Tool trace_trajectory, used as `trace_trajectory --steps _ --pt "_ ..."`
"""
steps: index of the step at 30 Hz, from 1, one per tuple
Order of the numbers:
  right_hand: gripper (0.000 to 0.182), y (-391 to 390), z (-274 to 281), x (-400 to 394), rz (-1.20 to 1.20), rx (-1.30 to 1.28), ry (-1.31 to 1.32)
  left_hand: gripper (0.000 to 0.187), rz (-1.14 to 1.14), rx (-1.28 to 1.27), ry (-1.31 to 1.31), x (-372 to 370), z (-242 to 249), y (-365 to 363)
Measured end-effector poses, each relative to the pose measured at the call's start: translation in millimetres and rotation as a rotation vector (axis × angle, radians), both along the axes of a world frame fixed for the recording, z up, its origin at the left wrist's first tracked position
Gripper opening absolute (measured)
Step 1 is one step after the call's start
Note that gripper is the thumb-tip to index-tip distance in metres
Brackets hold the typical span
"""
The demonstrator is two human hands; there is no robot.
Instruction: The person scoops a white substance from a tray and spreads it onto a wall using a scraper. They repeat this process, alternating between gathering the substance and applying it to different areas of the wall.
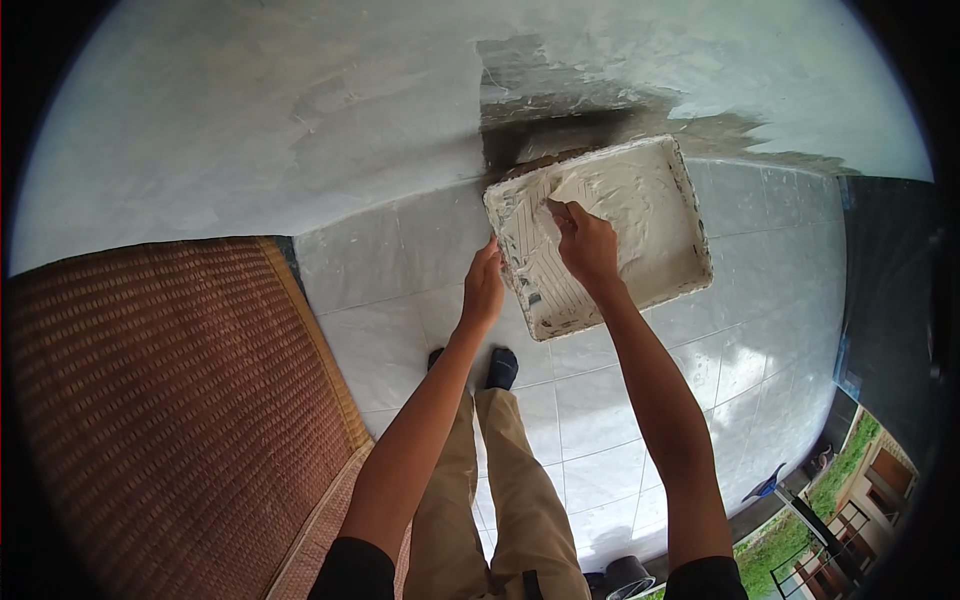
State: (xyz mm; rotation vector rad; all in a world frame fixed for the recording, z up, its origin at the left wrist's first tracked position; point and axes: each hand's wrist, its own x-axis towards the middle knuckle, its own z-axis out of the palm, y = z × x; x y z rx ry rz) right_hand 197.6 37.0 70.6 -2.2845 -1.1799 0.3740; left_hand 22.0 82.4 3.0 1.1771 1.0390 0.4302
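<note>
A rectangular paint tray [698,215] with a ribbed slope is filled with creamy off-white putty [640,205], and dried smears coat its rim. My left hand [485,287] is closed on the tray's left edge, its fingertips partly hidden by the rim. Over the ribbed part, my right hand [588,243] is closed round a putty knife [553,207]. Most of that tool is covered by my fingers, and its tip is at the putty.
Behind the tray, the wall [390,120] carries pale coating with a bare dark grey patch [520,85]. A brown woven mat [180,400] covers the left side. Grey tiles [590,425] lie under my socked feet [503,368]. A dark bucket [628,575] stands at the bottom.
</note>
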Motion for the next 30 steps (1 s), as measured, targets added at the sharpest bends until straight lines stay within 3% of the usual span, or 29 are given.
trace_trajectory --steps 3,5,11,21,27,30 --pt "0.015 -5 -14 2 -0.060 0.056 0.093 0.049 0.001 -0.091 -0.029 -2 -2 1" --pt "0.019 -8 -20 2 -0.131 0.092 0.291 0.051 0.002 -0.185 -0.066 0 -2 1" --pt "0.022 -9 -31 -6 -0.207 -0.021 0.362 0.051 0.049 -0.212 -0.059 4 11 2" --pt "0.023 -14 -35 -1 -0.309 0.086 0.370 0.053 -0.017 -0.210 -0.041 1 8 4" --pt "0.020 -6 -21 32 -0.506 0.135 0.068 0.050 0.070 -0.238 -0.078 2 8 0" --pt "0.017 6 -11 36 -0.177 0.213 -0.216 0.050 0.068 -0.233 -0.078 3 9 0"
